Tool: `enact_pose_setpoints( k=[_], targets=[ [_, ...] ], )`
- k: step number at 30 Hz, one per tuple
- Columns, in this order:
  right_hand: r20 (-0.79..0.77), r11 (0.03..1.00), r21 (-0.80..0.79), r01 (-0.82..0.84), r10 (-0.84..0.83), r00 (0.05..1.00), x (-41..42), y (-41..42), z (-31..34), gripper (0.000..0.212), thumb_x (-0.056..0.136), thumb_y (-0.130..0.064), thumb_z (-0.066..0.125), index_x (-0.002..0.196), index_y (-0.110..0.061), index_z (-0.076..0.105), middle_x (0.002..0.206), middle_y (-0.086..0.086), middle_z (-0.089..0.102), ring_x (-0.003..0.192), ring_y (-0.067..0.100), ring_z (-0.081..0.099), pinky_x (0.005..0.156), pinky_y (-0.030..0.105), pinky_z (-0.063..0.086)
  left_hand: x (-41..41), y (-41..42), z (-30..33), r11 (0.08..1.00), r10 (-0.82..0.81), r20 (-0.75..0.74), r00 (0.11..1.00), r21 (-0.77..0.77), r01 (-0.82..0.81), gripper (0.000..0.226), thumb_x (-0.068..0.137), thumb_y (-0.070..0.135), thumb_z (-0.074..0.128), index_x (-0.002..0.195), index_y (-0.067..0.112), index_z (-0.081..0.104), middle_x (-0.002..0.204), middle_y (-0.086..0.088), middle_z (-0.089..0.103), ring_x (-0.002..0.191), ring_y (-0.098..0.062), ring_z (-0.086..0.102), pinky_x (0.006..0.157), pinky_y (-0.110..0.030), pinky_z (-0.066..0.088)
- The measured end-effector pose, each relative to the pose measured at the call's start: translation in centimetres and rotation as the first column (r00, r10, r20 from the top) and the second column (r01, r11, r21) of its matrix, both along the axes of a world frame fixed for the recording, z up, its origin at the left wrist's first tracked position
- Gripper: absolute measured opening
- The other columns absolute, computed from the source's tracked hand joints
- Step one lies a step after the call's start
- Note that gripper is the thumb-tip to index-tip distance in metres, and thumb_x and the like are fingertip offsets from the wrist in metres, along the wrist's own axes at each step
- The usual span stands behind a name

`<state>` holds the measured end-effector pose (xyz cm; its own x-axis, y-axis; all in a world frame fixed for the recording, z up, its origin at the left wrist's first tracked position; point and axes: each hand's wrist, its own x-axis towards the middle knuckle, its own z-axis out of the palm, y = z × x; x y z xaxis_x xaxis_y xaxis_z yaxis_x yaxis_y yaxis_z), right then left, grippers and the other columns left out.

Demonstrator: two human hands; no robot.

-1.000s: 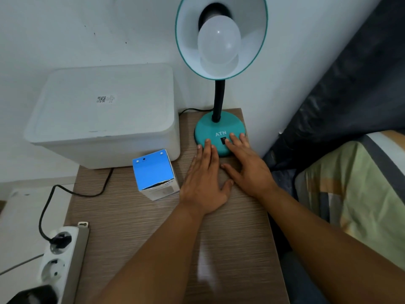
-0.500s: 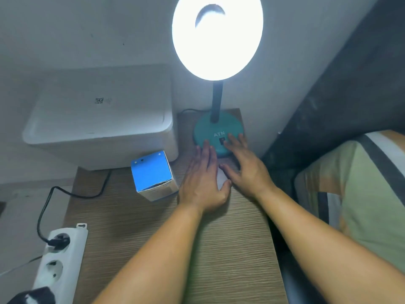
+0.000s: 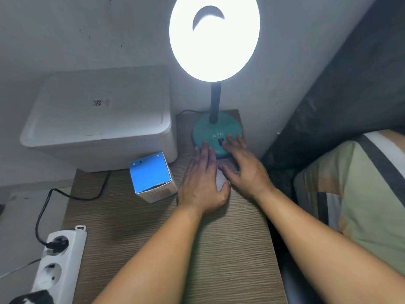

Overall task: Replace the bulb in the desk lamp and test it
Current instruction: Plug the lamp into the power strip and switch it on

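The desk lamp (image 3: 217,137) stood lit at the counter's (image 3: 230,249) back, its teal base reading "ATN". Both hands lay flat, holding nothing: left hand (image 3: 202,185) touching the base, right hand (image 3: 244,170) beside the switch (image 3: 220,141).

Desk lamp (image 3: 214,38) lit; left hand (image 3: 202,183), right hand (image 3: 245,170) flat at its base (image 3: 210,132).

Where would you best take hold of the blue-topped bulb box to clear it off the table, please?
Probably grip the bulb box across its two opposite white side walls, coming from above. It stands upright and free on the table, with the left hand just beside it.
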<state>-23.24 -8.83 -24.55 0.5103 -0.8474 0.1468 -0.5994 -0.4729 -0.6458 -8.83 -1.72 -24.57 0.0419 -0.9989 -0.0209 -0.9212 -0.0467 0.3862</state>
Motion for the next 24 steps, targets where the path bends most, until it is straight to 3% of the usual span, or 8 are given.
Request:
enact_pose_setpoints(
  k=[19,24],
  targets=[
    [0.006,1.000,-0.022,0.002,-0.002,1.000,0.20,0.00,0.32,0.061,0.091,-0.032,0.063,0.146,-0.024,0.038,0.156,-0.007,0.025,0.148,0.011,0.008,0.115,0.021,0.012,0.05,-0.16,-0.25,1.000,-0.005,0.025,1.000,0.005,0.005,0.095,0.086,0.058,0.040,0.158,0.007,0.005,0.166,-0.012,-0.006,0.154,-0.026,-0.005,0.124,-0.042,0.012],
    [0.008,1.000,-0.016,-0.004,0.004,1.000,0.09,-0.14,0.09,0.062,0.090,-0.033,0.063,0.146,-0.025,0.037,0.157,-0.005,0.027,0.148,0.012,0.009,0.116,0.027,0.016,0.06,-0.10,-0.33,1.000,-0.002,0.027,1.000,0.005,0.002,0.094,0.086,0.057,0.041,0.158,0.008,0.004,0.166,-0.012,-0.006,0.154,-0.025,-0.006,0.124,-0.043,0.013]
  ],
)
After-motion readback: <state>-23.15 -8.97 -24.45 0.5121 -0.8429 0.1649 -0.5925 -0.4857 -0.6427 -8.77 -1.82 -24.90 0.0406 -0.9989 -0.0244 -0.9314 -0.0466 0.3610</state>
